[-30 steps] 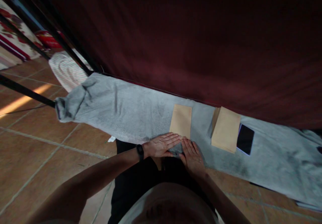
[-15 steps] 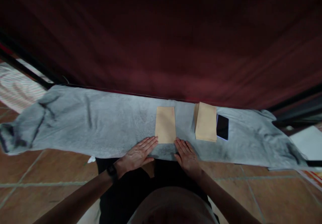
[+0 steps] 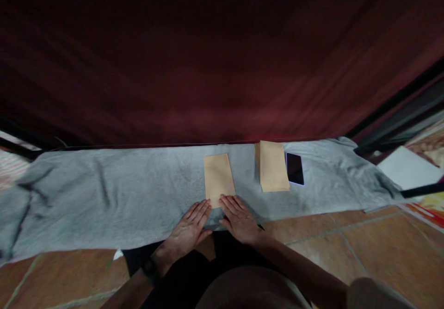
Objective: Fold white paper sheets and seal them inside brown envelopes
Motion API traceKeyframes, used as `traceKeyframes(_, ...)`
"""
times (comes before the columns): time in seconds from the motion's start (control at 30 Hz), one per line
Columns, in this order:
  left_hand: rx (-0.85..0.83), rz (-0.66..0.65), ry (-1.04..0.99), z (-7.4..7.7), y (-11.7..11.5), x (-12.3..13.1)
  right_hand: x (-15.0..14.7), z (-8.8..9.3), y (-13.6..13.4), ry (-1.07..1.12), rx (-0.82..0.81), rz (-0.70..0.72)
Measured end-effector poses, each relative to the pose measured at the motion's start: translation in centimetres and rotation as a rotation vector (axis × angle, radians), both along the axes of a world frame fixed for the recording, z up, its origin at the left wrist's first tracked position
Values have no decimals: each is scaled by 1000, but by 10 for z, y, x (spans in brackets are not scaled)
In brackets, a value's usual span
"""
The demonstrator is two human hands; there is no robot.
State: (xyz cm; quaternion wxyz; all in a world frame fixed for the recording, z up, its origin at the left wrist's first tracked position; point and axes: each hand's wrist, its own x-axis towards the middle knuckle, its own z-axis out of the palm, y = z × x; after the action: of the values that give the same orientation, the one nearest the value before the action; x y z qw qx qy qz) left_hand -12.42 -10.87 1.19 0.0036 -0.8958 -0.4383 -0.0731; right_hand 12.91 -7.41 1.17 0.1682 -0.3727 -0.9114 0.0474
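Note:
A tan paper envelope [image 3: 218, 176] lies flat on a grey cloth [image 3: 145, 184] in front of me, with small reddish marks near its top right corner. My left hand [image 3: 190, 225] is laid flat, its fingertips touching the envelope's lower left corner. Over the near edge, toward the right, rest the outstretched fingers of my right hand [image 3: 239, 217]. Neither hand grips anything. To the right sits a stack of similar tan envelopes [image 3: 274, 166], slightly fanned at its left side.
A dark-screened phone [image 3: 294, 168] lies right of the stack. Behind the cloth hangs a dark red fabric [image 3: 208, 91]. Tiled floor [image 3: 312, 239] shows on the near side. Farther right are a white sheet [image 3: 409, 168] and a dark frame bar [image 3: 398, 103].
My right hand has slid left along the envelope's near edge, closer to my left hand. The envelope has turned slightly. The whole view has shifted and tilted.

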Motion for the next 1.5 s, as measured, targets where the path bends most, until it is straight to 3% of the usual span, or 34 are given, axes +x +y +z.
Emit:
traceKeyframes(0.17,27,32,-29,10,8,8,29,-2,3,-7,29,3)
traceKeyframes(0.37,-32,45,-72,21,49,38,29,-3,2,0,21,-12)
traceKeyframes(0.67,-59,111,-88,-7,132,80,29,-1,4,12,-26,-4)
traceKeyframes(0.8,-37,164,-125,-11,167,88,28,1,4,14,-36,-25)
traceKeyframes(0.93,-50,219,-133,-13,188,91,27,3,4,37,-24,-20)
traceKeyframes(1.2,-28,235,-153,-18,195,92,27,0,5,34,1,-12)
traceKeyframes(1.5,-74,167,-118,-10,154,87,27,-1,4,26,-44,-13)
